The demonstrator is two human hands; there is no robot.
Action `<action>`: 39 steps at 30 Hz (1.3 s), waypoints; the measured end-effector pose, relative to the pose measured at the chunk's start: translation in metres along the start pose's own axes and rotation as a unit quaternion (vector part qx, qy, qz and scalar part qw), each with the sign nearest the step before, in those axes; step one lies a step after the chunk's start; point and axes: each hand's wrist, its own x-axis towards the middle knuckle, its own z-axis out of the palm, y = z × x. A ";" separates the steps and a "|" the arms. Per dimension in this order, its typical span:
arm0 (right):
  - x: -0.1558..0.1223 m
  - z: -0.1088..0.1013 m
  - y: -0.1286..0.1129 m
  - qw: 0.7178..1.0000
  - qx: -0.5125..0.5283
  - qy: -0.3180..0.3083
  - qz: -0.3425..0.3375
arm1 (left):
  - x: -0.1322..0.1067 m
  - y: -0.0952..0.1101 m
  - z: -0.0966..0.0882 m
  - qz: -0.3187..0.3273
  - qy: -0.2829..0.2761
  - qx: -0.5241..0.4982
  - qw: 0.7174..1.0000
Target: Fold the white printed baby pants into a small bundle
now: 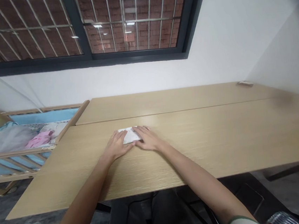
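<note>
A small white, flat, roughly rectangular piece [129,135] lies on the wooden table [207,138]. It looks like folded cloth or paper, but I cannot tell which. My left hand [117,146] rests flat over its left side with the fingers stretched out. Over its right side lies my right hand [148,139], fingers also extended. The two thumbs come close together at the near edge of the white piece. Both hands cover parts of its sides, and its middle shows between them.
To the left stands a wooden crib [39,150] with blue padding and a pink cloth [39,139] inside. A small flat object [245,83] lies at the table's far right corner. Behind the table is a white wall with a barred window [136,56].
</note>
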 end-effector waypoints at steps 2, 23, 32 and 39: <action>0.001 0.001 0.003 1.000 0.005 -0.003 0.011 | -0.002 -0.002 0.003 -0.010 -0.012 -0.005 1.000; 0.082 -0.048 0.036 0.912 0.348 0.021 0.217 | 0.015 0.018 -0.001 -0.223 0.165 -0.325 0.904; 0.084 -0.001 0.057 0.918 0.269 0.007 0.291 | 0.010 0.030 0.007 -0.248 -0.044 -0.077 0.965; 0.081 0.003 0.053 0.970 0.138 0.028 0.196 | 0.008 0.039 -0.003 -0.201 0.036 0.030 0.978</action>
